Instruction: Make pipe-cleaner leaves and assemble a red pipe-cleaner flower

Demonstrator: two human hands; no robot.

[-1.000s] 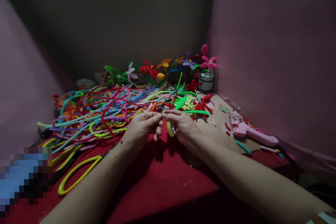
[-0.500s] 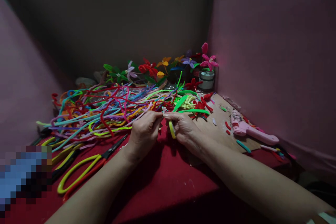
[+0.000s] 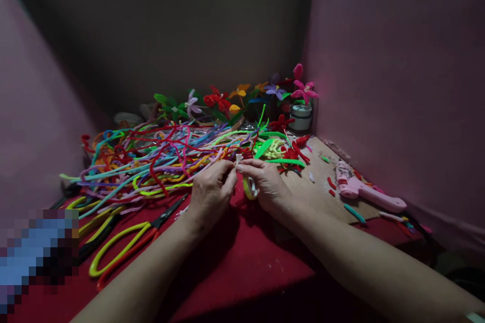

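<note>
Both hands meet above the red tablecloth. My left hand (image 3: 212,193) is closed in a pinch at the base of a small whitish bundle of short strands (image 3: 238,158), whose tips spread upward. Thumb and index finger of my right hand (image 3: 270,184) press together at the same spot. From under the right fingers hangs a small roll of yellow tape (image 3: 249,189), seen partly edge-on. The lower part of the bundle is hidden by my fingers. Below my left wrist lie open-handled scissors with yellow and red grips (image 3: 120,250).
A heap of coloured pipe cleaners (image 3: 151,161) spreads to the left. Fuzzy handmade flowers (image 3: 217,100) stand behind it, one beside a white jar (image 3: 301,117). On the right, a board (image 3: 322,202) bears scraps and a pink-handled brush (image 3: 373,196). Pink walls stand on both sides.
The tape roll has turned and shows more of its ring. My right fingers have straightened somewhat over the bundle. The whole view has shifted slightly.
</note>
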